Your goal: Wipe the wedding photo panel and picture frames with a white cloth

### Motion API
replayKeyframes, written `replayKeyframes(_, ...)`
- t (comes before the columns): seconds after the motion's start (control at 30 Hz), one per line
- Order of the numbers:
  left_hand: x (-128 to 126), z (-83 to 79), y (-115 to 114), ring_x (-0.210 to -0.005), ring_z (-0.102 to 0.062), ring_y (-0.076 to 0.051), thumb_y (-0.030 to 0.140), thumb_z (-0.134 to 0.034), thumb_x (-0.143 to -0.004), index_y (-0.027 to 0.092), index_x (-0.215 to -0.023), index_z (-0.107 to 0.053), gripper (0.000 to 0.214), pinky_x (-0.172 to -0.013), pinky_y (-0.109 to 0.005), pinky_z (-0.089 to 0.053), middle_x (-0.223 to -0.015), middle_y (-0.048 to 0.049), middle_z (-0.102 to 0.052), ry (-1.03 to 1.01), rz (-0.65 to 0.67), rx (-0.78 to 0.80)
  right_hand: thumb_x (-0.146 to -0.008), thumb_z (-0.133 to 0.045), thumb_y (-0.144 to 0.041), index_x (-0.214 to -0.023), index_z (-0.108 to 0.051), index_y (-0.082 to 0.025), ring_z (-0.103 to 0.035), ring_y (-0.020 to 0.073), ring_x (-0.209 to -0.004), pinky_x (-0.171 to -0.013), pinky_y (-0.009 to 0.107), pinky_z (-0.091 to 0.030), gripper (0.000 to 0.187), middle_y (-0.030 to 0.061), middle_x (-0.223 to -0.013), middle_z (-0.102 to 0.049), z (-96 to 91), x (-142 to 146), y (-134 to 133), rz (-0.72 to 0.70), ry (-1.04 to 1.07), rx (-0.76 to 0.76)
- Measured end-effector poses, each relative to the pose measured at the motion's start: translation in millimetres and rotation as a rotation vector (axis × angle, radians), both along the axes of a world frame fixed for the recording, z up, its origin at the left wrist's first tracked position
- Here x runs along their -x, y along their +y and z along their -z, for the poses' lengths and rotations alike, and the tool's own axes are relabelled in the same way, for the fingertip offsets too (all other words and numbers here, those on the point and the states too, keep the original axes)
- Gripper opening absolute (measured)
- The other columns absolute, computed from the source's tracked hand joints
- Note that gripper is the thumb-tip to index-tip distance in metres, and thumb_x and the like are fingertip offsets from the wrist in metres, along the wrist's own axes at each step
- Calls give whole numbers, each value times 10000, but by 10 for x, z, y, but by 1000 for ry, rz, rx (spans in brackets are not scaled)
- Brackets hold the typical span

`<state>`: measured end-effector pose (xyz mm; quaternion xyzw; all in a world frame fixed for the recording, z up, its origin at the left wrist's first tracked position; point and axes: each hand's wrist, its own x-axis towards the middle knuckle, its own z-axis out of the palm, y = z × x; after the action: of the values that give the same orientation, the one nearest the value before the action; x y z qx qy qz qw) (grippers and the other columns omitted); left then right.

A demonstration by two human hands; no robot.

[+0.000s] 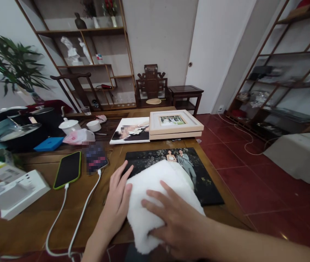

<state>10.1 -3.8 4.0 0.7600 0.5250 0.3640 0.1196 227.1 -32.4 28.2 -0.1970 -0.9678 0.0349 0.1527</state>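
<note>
On the wooden table a dark photo panel (209, 182) shows a couple in wedding clothes. A folded white fluffy towel (141, 218) covers much of its lower left part. My right hand (174, 214) presses down on the towel with fingers bent and spread, the lower ones sunk into its fold. Along the panel's left side lies my left hand (118, 193), its fingers stretched out and slightly apart. Its thumb touches or lies close to the towel's edge; nothing is held in it. The towel hides the panel's lower left portion.
Behind the panel are a white-edged photo canvas (133, 136) and stacked framed pictures (177, 131). To the left lie a green-cased phone (67, 169), a second phone (96, 156), white cables (82, 209) and a power strip (25, 196). Pots (21, 138) stand farther left.
</note>
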Motion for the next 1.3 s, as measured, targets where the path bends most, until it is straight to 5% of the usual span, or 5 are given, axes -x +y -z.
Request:
replayKeyframes(0.13,-28,7,11,-1280,-410,-229,287,-372,-941,240,-1264,-515,357,-1078,-460,-332,-1353,-81,-485,61,51,13,-772,-553,-236,-1005,-646,-239,-305,321,-1312,-1070,612,-143,250,104,-1371,-461,2,-248,11,214,15,117)
replayKeyframes(0.3,-13,45,27,-1208,-506,-226,258,-376,-936,193,-1196,-573,332,-1038,-453,-394,-1285,-105,-558,68,81,2,-786,-513,-128,-1069,-622,-181,-375,313,-1257,-1056,575,-212,308,137,-1252,-555,-101,-239,496,465,-4,131)
replayKeyframes(0.67,-10,40,55,-1050,-619,-244,239,-438,-897,153,-1047,-676,294,-913,-405,-508,-1106,-136,-664,92,57,-111,-825,-468,-133,-1034,-608,-190,-444,282,-1137,-962,528,-317,257,115,-1097,-609,-246,661,1046,252,-32,77)
replayKeyframes(1.07,-19,23,54,-1180,-554,-224,220,-428,-910,195,-1128,-634,302,-993,-437,-462,-1205,-90,-639,67,92,-102,-844,-449,-134,-1076,-615,-143,-429,285,-1212,-1019,518,-323,286,178,-1243,-534,-58,-739,886,525,6,42)
replayKeyframes(1.3,-17,57,60,-1250,-487,-236,237,-430,-910,171,-1183,-602,330,-1028,-454,-421,-1280,-104,-587,96,59,-114,-722,-509,-89,-945,-660,-193,-268,338,-1343,-1056,649,-184,289,133,-1371,-472,36,-818,143,431,-81,53)
